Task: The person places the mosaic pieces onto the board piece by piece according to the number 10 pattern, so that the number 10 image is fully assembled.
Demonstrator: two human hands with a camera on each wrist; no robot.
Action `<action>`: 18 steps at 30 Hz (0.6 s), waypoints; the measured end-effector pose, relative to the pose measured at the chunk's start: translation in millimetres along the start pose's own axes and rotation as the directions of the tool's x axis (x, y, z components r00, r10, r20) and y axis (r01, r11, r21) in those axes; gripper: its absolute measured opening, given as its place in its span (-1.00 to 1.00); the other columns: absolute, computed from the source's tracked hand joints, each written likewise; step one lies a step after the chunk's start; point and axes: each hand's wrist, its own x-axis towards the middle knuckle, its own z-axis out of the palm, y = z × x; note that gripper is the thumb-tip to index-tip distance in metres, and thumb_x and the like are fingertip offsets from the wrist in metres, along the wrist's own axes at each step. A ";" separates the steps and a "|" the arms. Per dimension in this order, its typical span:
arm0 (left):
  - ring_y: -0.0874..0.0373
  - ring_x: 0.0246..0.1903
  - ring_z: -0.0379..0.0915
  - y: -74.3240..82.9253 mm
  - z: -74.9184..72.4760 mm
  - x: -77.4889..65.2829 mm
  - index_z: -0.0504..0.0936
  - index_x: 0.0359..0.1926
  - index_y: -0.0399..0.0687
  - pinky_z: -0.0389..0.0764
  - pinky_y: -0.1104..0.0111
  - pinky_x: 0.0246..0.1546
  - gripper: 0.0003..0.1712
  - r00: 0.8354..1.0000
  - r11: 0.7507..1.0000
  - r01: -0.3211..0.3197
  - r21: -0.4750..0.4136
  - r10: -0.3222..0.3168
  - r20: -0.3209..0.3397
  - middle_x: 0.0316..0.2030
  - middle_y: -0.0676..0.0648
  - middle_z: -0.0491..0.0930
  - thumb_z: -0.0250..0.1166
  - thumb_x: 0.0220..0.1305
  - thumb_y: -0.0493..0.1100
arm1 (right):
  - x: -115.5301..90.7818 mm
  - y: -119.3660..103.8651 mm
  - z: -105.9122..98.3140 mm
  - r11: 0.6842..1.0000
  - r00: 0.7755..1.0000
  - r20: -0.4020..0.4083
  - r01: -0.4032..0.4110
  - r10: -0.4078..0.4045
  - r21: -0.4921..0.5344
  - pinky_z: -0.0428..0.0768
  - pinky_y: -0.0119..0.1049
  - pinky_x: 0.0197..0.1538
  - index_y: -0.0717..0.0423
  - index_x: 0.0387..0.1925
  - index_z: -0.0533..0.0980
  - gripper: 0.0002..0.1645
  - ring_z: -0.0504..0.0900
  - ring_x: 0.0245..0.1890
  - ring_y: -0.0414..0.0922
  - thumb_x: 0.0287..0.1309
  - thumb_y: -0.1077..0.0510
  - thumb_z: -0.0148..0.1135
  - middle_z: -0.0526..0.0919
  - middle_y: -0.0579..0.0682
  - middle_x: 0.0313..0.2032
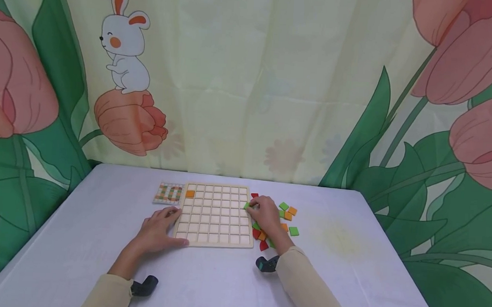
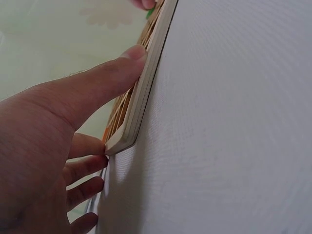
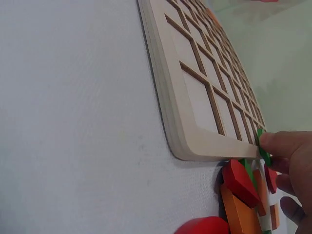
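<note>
A light wooden grid board [image 1: 215,211] lies on the table, with one orange square tile [image 1: 190,194] in a cell near its far left corner. My left hand [image 1: 157,230] is spread at the board's near left corner; in the left wrist view the thumb [image 2: 117,73] rests on the front rim while the index fingertip touches the side. Over at the right rim, my right hand [image 1: 265,215] pinches a green tile [image 3: 263,146] between thumb and fingers. That tile is tilted on edge close to the rim in the right wrist view.
Loose green, orange and red pieces lie along the board's right side, among them a green square [image 1: 294,231] and a red piece [image 3: 240,183]. A patterned card [image 1: 168,193] sits left of the board. Dark devices [image 1: 145,286] are at both wrists. Behind the table hangs a printed curtain [image 1: 250,79].
</note>
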 end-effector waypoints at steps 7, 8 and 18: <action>-0.25 0.33 0.12 0.1 1.2 -1.7 0.24 0.43 -0.10 0.19 -0.23 0.19 0.21 1.000 1.000 0.005 -0.006 -0.005 0.002 0.38 -0.23 0.22 0.42 -0.15 0.43 | -0.2 -8.6 6.3 1.000 1.000 0.014 0.025 -0.025 0.005 0.54 -0.30 -0.18 0.01 -0.26 0.68 -0.81 0.45 -0.24 -0.15 0.10 0.03 0.40 0.62 -0.06 -0.27; -0.24 0.33 0.12 -0.2 1.3 -1.7 0.24 0.43 -0.10 0.19 -0.23 0.19 0.21 1.000 1.000 0.005 -0.007 -0.005 0.002 0.38 -0.23 0.22 0.42 -0.15 0.42 | 0.4 -10.1 7.6 1.000 1.000 0.014 0.028 -0.028 0.005 0.54 -0.30 -0.19 0.01 -0.26 0.68 -0.81 0.45 -0.25 -0.15 0.10 0.03 0.40 0.62 -0.06 -0.27; -0.22 0.32 0.15 -0.4 1.7 -0.7 0.27 0.42 -0.07 0.20 -0.21 0.20 0.19 1.000 1.000 0.011 -0.001 -0.011 -0.013 0.37 -0.20 0.25 0.44 -0.16 0.40 | 8.7 -21.1 16.9 0.995 0.994 0.030 0.101 -0.102 0.027 0.54 -0.16 0.01 0.04 -0.32 0.68 -0.86 0.52 -0.13 -0.08 0.11 0.08 0.38 0.66 -0.04 -0.24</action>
